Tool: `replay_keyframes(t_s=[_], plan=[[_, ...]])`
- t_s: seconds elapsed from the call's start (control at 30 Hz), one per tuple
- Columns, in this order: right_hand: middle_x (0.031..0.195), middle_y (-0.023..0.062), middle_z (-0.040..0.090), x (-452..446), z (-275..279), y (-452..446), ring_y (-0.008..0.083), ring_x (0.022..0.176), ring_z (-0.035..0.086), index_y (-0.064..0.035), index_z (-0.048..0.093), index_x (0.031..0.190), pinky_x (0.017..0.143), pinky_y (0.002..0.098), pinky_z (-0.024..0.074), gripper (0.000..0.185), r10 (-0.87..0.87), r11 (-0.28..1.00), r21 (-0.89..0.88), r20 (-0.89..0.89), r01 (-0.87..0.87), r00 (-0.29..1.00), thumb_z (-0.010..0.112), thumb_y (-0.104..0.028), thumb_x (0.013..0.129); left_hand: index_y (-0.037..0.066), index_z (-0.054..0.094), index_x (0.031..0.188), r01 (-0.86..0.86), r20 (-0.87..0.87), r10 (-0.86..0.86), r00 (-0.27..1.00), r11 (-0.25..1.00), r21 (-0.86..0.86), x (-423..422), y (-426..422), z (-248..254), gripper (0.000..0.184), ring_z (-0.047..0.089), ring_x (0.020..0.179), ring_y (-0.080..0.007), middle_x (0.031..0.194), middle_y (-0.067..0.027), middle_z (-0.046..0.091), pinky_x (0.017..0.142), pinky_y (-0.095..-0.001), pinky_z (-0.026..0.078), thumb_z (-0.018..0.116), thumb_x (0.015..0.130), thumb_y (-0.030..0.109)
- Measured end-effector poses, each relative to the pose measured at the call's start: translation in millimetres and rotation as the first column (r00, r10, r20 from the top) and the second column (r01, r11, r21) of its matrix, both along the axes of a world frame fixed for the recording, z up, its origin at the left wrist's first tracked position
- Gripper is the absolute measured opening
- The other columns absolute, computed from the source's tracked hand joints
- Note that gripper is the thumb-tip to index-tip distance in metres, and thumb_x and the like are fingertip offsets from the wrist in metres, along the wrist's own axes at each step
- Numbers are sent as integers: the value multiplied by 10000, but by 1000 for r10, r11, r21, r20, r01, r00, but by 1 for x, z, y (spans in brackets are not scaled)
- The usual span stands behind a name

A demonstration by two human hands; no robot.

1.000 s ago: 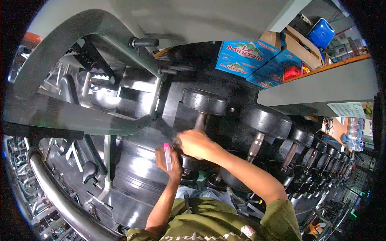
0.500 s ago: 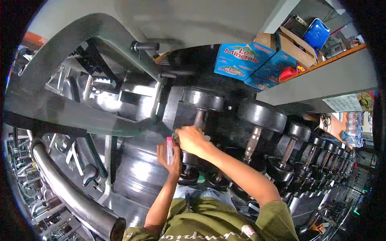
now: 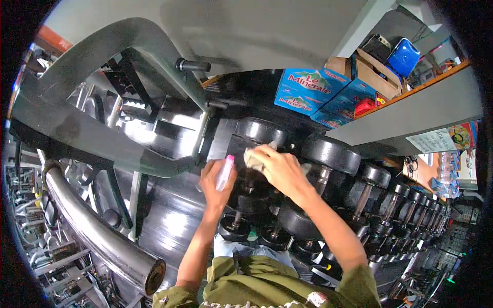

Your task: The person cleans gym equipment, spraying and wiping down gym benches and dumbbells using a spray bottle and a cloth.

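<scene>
Person's hands have moved apart — R hand (image 3: 282, 172) w/ bunched cloth (image 3: 254, 160) nr dumbbell (image 3: 261, 130), L hand (image 3: 209, 180) gripping pink-capped bottle (image 3: 224, 173).

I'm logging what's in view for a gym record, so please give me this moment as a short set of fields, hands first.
left hand: holds a slim, clear container with a pink top, pointing up in the view
right hand: grips a pale cloth by the nearest dumbbells; contact unclear
dumbbells: black, in a row running off to the right
left side: large grey machine frame
upper right: blue boxes marked "Le Minerale"
</scene>
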State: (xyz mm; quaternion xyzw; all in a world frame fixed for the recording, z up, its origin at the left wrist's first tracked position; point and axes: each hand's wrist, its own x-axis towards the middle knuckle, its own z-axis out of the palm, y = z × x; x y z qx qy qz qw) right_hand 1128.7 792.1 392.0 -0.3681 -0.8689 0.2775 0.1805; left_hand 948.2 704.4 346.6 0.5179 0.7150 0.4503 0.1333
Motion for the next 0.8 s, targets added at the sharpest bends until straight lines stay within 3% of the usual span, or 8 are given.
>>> replay_keyframes(t_s=[0.2, 0.3, 0.4, 0.47, 0.53, 0.57, 0.67, 0.8], plan=[[1232, 114, 569, -15, -43, -13, 357, 784, 681, -68, 584, 1175, 702, 447, 585, 348, -109, 992, 64, 2, 108, 994, 552, -6, 834, 49, 684, 928, -30, -83, 29, 996, 1000, -7, 17, 3, -2, 134, 621, 759, -268, 859, -112, 649, 704, -368, 453, 707, 852, 157], [1201, 112, 581, -5, -39, -21, 363, 794, 678, -53, 612, 1082, 691, 451, 579, 314, 174, 980, -105, 65, -167, 983, 604, 4, 773, 79, 671, 1011, -73, 146, 86, 986, 993, -88, 25, -3, -8, 187, 591, 893, -272, 939, -83, 635, 845, -386, 396, 695, 849, 169], [1195, 109, 592, 8, -41, -17, 366, 800, 675, -74, 626, 1069, 692, 450, 575, 314, 366, 923, -165, 103, -347, 925, 599, 7, 767, 27, 658, 983, -92, -75, 95, 993, 995, 39, 29, -4, -13, 182, 593, 820, -262, 912, -103, 624, 748, -369, 449, 694, 872, 167], [1215, 82, 610, 16, -45, -5, 354, 807, 676, -131, 626, 1132, 716, 442, 576, 379, 286, 958, 13, 32, -287, 958, 573, -2, 779, 9, 641, 983, -79, 39, 76, 996, 994, 74, 27, -5, -17, 196, 580, 840, -260, 926, -121, 605, 759, -364, 451, 686, 883, 172], [1220, 73, 608, 13, -42, 13, 355, 809, 676, -132, 615, 1137, 713, 434, 578, 389, 71, 997, -25, -55, -72, 996, 570, 6, 777, 48, 643, 999, -83, 105, 82, 991, 996, 10, 24, -4, -18, 189, 572, 894, -273, 951, -102, 612, 828, -378, 405, 680, 883, 192], [1242, 87, 602, 13, -39, 10, 336, 935, 664, -104, 624, 1108, 776, 405, 581, 431, 26, 997, 72, 20, -27, 999, 608, 52, 706, 87, 645, 1015, -85, 167, 93, 982, 995, -55, 24, -5, -19, 186, 565, 947, -286, 976, -83, 618, 897, -393, 359, 673, 883, 213], [1221, 82, 600, 3, -40, -10, 335, 912, 667, -103, 625, 1118, 762, 402, 586, 445, -104, 995, -8, -23, 104, 994, 612, 62, 705, 92, 645, 1019, -99, 179, 111, 977, 992, -75, 22, -5, -22, 186, 562, 944, -287, 975, -85, 617, 899, -396, 356, 659, 896, 231], [1117, 74, 601, 12, -30, -31, 330, 830, 670, -110, 629, 1134, 735, 402, 589, 449, 102, 990, -108, 130, -88, 986, 635, 28, 707, 93, 645, 1021, -92, 174, 105, 979, 993, -79, 20, -5, -23, 187, 562, 948, -286, 973, -85, 616, 892, -400, 354, 647, 906, 240]])
